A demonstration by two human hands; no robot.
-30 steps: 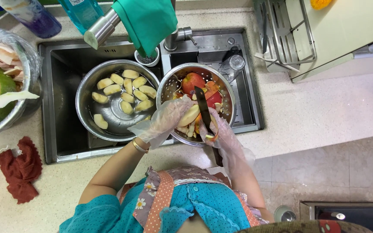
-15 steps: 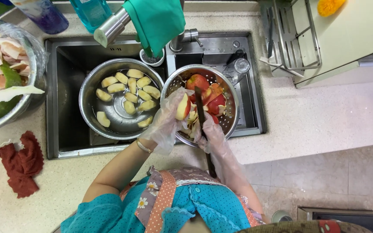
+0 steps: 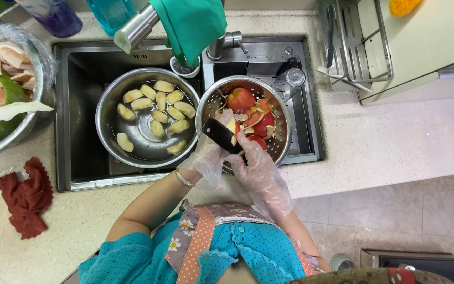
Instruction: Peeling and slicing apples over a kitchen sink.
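- Steel colander (image 3: pixel 285 134) is set in the right basin of the sink (image 3: pixel 69 105), so peel and trimmings drop straight into it; red apples (image 3: pixel 241 98) and curls of peel (image 3: pixel 253 117) are seen inside.
- Both hands are gloved in thin clear plastic and held over the colander's near rim.
- Left hand (image 3: pixel 211 155) is closed around an apple piece (image 3: pixel 231 126), pale flesh showing above the fingers; the piece is kept low over the colander, apparently so that scraps fall in.
- Right hand (image 3: pixel 256 168) is clenched around the handle of a knife (image 3: pixel 220 134); the dark blade is laid across the apple piece, slanting toward the left hand. Whether the edge is biting in cannot be told.
- Steel bowl (image 3: pixel 112 100) is placed in the left basin, just beside the colander, rims nearly touching; peeled wedges (image 3: pixel 160 100) lie in shallow water, probably to keep them from browning, and within short reach of the cutting hand.
- Second bowl (image 3: pixel 40 79), lined with plastic, sits on the counter's far left corner, filled with pink and green rinds.
- Red cloth (image 3: pixel 24 194) is bunched on the counter near its left edge, in front of the sink.
- Green glove (image 3: pixel 195 23) is draped over the tap (image 3: pixel 135 31) above the divide between basins.
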